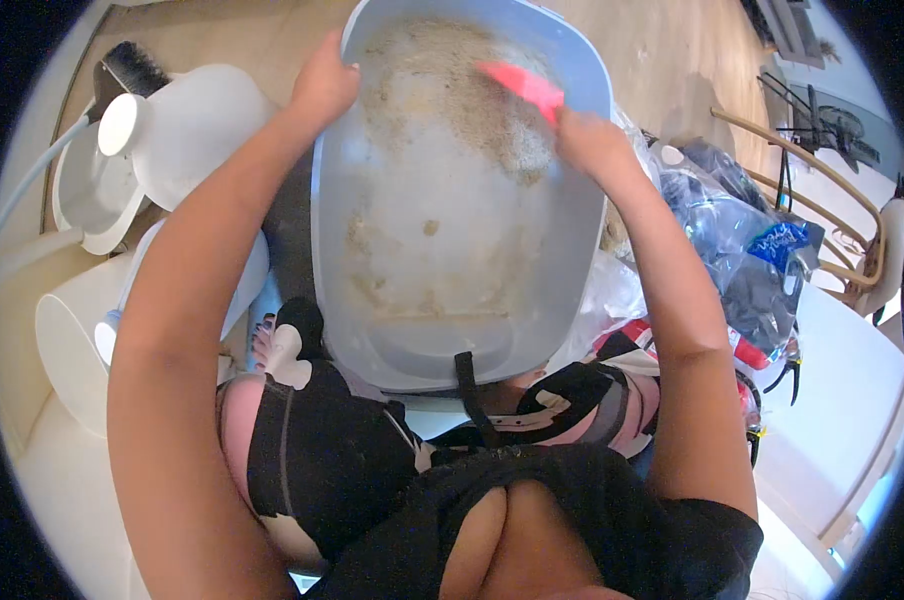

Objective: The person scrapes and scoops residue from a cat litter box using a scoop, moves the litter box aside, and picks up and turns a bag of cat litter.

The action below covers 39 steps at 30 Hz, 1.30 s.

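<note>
Since the grit (pixel 437 55) lies thickest in a band running from 11 to 2 o'clock on its floor, the tub (pixel 452 275) probably calls for most of the scraping at its far end, with lighter passes over the thin stains at 8 and 6 o'clock and the spot near the centre. It sits straight ahead of the person, its near end at 6 o'clock just above the lap, between the legs; what bears its weight is hidden. The red scraper (pixel 520 85) slants inside it, handle at 2 o'clock, tip towards 12; it is blurred, so I cannot tell whether the edge touches the floor. The right hand (pixel 590 142) has its fingers wrapped round the handle with no visible gap. The left hand (pixel 324 85) grips the rim at 10 o'clock, fingers bent over it and partly hidden; how tightly, I cannot tell. To do this well, I would keep the edge low and flat, draw loose grit into one heap with short strokes, and let the left hand brace the rim against each push. Care seems wise near 3 o'clock, where plastic bags (pixel 717 215) crowd beyond the wall and could catch flicked grit. At 10 o'clock, well outside, are a white container (pixel 202 130) and a brush (pixel 134 70).
</note>
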Available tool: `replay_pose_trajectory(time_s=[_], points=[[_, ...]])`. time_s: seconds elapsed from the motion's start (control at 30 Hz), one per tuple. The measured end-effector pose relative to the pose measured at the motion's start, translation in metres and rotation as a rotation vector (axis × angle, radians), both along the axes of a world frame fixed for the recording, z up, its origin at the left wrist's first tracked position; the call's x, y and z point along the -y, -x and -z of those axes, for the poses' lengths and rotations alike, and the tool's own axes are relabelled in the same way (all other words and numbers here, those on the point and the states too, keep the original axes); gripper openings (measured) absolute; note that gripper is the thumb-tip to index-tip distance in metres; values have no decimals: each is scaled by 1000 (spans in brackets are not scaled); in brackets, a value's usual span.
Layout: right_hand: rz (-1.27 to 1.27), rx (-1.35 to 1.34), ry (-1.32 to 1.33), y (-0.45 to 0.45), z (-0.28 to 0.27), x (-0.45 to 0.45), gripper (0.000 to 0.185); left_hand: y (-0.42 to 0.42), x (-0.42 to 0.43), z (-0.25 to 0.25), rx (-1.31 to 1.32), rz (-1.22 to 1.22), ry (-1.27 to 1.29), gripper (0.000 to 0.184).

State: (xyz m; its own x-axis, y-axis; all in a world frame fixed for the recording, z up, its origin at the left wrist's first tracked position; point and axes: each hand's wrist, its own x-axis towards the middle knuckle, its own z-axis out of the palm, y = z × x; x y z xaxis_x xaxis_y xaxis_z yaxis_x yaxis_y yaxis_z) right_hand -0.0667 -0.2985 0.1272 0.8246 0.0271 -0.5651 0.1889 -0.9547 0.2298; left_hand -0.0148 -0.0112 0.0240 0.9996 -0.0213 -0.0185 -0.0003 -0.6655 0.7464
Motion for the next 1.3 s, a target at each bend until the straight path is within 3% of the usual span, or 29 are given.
replay_pose_trajectory(time_s=[0.07, 0.17, 0.3, 0.37, 0.57, 0.7, 0.87, 0.97, 1.07, 1.17, 1.3], points=[[96, 165, -99, -9, 5, -12, 26, 0, 2, 0, 17, -3, 89, 46], [44, 172, -91, -4, 29, -34, 25, 7, 3, -4, 13, -66, 97, 36], [89, 101, -117, 9, 21, -40, 25, 12, -2, -3, -4, -117, 77, 36], [-27, 95, -50, 5, 3, -37, 25, 12, -3, -1, -25, -87, 98, 36], [16, 206, -227, -10, 30, -59, 23, 12, -4, 1, -11, -73, 91, 33], [-6, 126, -160, 7, 32, -59, 23, 10, -5, 0, -21, -88, 75, 33], [30, 364, -232, -13, 8, -64, 25, 15, 4, -18, -62, -102, 77, 31], [81, 445, -262, -2, 49, -90, 29, 8, -1, -2, -52, -87, 87, 34], [243, 388, -226, 23, 95, -105, 35, 10, -3, -8, -11, -69, 109, 36], [174, 253, -278, 28, 76, -100, 38, 9, -4, 1, -17, -89, 89, 36], [151, 267, -354, 9, 60, -93, 40, 10, -3, -4, 21, -80, 133, 37]])
